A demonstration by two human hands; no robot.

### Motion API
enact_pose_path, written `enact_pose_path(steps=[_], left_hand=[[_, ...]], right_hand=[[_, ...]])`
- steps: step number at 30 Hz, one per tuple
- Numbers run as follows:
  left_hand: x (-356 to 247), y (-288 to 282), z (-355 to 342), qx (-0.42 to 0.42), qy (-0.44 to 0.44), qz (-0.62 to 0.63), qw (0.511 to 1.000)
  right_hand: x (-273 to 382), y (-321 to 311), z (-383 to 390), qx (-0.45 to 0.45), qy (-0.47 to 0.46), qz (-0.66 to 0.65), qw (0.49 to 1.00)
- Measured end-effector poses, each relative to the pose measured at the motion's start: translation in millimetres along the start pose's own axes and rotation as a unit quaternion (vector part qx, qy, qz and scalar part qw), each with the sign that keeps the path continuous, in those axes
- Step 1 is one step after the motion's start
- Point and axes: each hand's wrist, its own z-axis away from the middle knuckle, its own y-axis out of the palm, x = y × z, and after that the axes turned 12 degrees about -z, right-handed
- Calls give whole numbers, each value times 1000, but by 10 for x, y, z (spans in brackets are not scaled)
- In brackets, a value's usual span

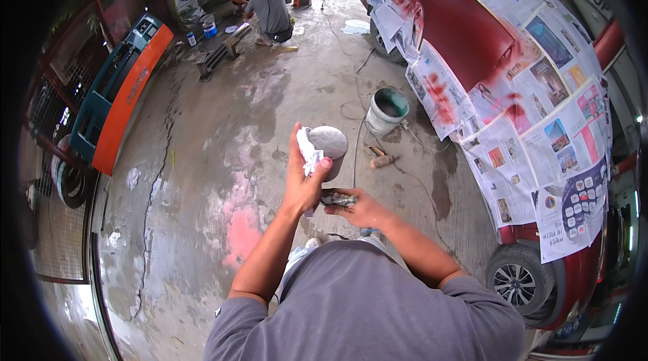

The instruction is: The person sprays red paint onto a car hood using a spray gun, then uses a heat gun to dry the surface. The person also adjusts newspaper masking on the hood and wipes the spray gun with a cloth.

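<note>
My left hand point(302, 182) is closed around a grey cup point(331, 141), with a crumpled white paper or cloth point(309, 148) pressed against the cup's side. Just below the cup, my right hand point(358, 205) grips a dark metal tool point(336, 197) that looks like a spray gun body; whether cup and tool are joined is hard to tell. Both hands are in front of my chest, over the concrete floor.
A red vehicle point(460, 30) masked with newspaper fills the right side. Near it are a bucket point(386, 111), a wooden-handled tool point(378, 158) and cords. An orange bumper point(128, 104) stands at left. Two people point(266, 13) crouch farther back, among cans point(209, 29).
</note>
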Motion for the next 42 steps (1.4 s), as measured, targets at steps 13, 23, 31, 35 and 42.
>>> enact_pose_path(steps=[13, 23, 31, 35, 42], left_hand=[[905, -680, -167, 97, -357, 48, 928], [1083, -353, 306, 307, -245, -245, 886], [1067, -340, 384, 257, -249, -293, 887], [1111, -381, 368, 274, -239, -309, 879], [1085, -412, 344, 288, -274, -306, 865]], right_hand=[[-404, 90, 100, -54, -116, 52, 990], [-607, 243, 138, -94, -71, 40, 992], [-626, 256, 154, -81, -32, 45, 995], [-635, 293, 149, -90, -46, 29, 994], [-572, 289, 125, -84, -7, 58, 995]])
